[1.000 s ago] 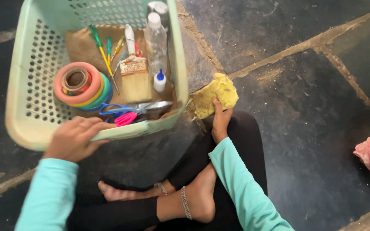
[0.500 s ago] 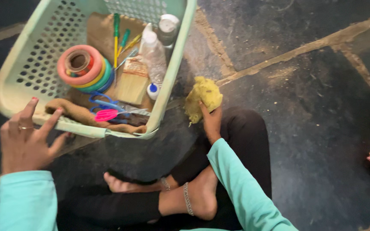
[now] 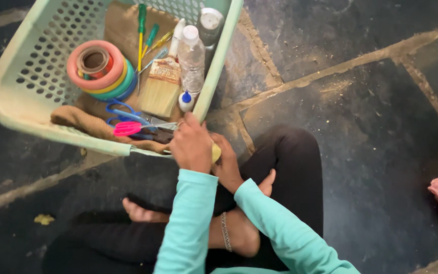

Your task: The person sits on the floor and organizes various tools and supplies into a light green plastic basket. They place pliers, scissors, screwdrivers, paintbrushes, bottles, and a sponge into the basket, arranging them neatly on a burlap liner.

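Pale green perforated basket (image 3: 24, 109) sits tilted on the dark stone floor (image 3: 361, 127), holding tape rolls (image 3: 100, 68), a paintbrush (image 3: 160, 86) and scissors (image 3: 130, 124). Left hand (image 3: 192, 144) and right hand (image 3: 226, 165) meet at its near rim, fingers curled over a yellow sponge (image 3: 216, 152), mostly hidden. Judged light, soft, compressible; pinch its edges.

Yellow sponge (image 3: 216, 152) mostly hidden between both hands, beside the basket

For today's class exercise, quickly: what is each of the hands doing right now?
Left hand: closed over the yellow sponge, at the pale green plastic basket rim.
Right hand: holding the sponge from below.
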